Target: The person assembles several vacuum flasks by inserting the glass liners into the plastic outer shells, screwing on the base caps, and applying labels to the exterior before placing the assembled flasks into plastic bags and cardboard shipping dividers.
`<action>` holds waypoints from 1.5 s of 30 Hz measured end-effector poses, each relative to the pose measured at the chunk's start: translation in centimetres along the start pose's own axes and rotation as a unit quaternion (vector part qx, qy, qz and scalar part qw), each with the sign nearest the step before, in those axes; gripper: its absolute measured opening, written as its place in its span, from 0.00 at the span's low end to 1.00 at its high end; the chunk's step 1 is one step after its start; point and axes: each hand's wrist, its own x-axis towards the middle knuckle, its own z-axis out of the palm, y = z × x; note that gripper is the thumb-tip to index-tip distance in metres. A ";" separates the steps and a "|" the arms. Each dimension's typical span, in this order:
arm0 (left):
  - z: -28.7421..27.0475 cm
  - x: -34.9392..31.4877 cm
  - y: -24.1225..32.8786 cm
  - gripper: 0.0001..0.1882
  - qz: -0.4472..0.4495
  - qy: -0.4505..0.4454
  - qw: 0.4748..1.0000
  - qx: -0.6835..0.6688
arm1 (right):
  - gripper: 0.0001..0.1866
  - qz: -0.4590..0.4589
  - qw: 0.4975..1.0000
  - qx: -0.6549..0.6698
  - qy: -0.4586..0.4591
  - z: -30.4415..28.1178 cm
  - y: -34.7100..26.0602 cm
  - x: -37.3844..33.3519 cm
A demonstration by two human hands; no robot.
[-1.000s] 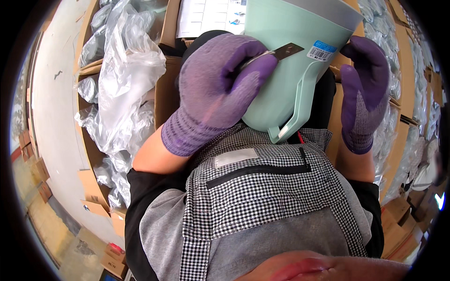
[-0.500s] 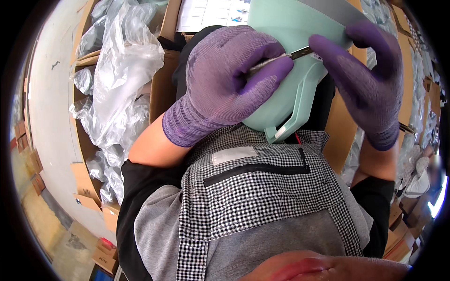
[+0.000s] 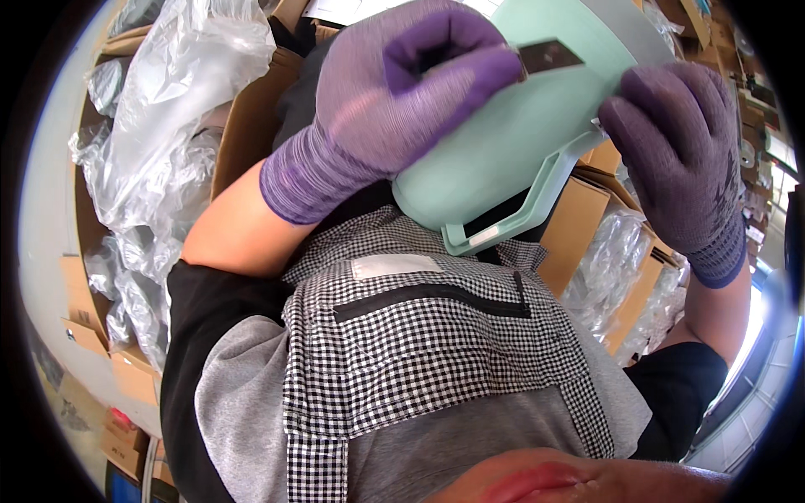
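Note:
My left hand (image 3: 411, 92), in a purple glove, is closed. Pinched at its thumb tip is a thin, flat metal blade (image 3: 552, 56); the rest of it is hidden in the hand. Behind the blade lies a rounded mint-green plastic vessel (image 3: 495, 151), tilted on my lap, with a grey band (image 3: 627, 25) at its upper end. Its angular handle (image 3: 537, 201) faces down and right. My right hand (image 3: 675, 159), also gloved, is at the handle's upper end, fingers curled together. A tiny pale bit shows at its fingertips, too small to name.
On the left stands a cardboard box (image 3: 243, 126) with clear plastic bags (image 3: 180, 92) spilling over its edge. Another box (image 3: 574, 230) with plastic-wrapped contents sits on the right, close to my right forearm. A printed sheet (image 3: 360, 10) lies beyond my left hand.
My right hand has left the blade's tip, moved right and down, and curled its fingers. The blade has turned to show its flat side. The view has shifted slightly.

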 end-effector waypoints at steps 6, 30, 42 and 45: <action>1.2 0.4 -2.5 0.06 -0.148 -0.018 0.951 -0.272 | 0.19 0.005 0.991 0.100 0.085 0.1 0.6 -2.6; 3.7 7.5 5.0 0.10 0.276 0.008 0.950 0.145 | 0.23 -0.102 0.989 0.085 0.073 1.1 0.2 -3.6; 6.5 12.1 -1.7 0.12 0.412 0.106 0.890 0.165 | 0.17 -0.016 0.984 0.046 0.172 3.2 0.0 -4.5; 5.9 11.4 -0.9 0.12 0.297 0.036 0.950 0.088 | 0.20 -0.029 0.988 0.028 0.146 2.4 0.2 -3.4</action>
